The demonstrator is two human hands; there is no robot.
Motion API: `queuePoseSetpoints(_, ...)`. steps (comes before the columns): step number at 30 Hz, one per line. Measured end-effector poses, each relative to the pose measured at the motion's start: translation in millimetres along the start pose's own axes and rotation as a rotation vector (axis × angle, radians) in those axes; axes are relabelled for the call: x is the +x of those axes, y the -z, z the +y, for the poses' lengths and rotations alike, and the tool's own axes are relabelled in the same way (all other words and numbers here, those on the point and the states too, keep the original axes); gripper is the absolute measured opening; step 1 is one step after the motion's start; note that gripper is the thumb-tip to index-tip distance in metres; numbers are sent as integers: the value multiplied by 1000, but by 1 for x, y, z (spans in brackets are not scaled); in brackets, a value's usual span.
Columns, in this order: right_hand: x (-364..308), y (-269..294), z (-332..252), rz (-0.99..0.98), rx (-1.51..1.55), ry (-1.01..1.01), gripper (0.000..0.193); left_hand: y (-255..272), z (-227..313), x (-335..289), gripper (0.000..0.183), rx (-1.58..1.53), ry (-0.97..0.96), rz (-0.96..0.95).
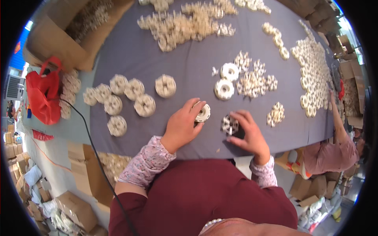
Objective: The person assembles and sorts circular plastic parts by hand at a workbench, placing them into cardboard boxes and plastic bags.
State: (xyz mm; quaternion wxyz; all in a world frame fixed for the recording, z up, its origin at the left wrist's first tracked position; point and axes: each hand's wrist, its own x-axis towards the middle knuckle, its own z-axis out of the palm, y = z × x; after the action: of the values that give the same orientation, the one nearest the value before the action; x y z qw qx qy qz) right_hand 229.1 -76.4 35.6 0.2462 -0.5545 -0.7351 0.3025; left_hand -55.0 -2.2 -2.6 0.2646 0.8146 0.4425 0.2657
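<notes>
I look down on a long table under grey cloth, cardboard boxes crowding the floor around it (a red bag at its left end).

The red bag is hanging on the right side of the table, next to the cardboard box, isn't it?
Not quite. The head view shows the red bag on the left side of the table, not the right. It does sit next to the cardboard box.

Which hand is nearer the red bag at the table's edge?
Left. The left hand rests on a white round part near mid-table, on the red bag side. The right hand, at a star-shaped part, lies farther across, away from the bag.
</notes>
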Motion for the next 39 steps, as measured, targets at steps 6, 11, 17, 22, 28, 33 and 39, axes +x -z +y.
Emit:
queuePoseSetpoints(6,15,8,11,-84,94,-83,68,5,3,-24,69,-135,-41,-34)
queuePoseSetpoints(11,17,7,9,-83,78,-84,65,-3,-3,-28,52,-320,-18,69)
queuePoseSetpoints(17,18,1,10,-97,107,-91,60,-9,-7,-33,39,-406,68,71)
queuePoseSetpoints(22,19,-2,6,-68,139,-90,58,1,-5,-33,40,-303,27,59)
queuePoseSetpoints(28,30,-14,-6,22,181,58,59,2,-3,-30,40,-371,32,87)
queuePoseSetpoints(33,50,-26,-24,-70,157,151,60,-1,-7,-34,39,-505,93,174)
queuePoseSetpoints(39,57,-34,-30,-104,72,139,57,7,1,-34,45,-529,120,144)
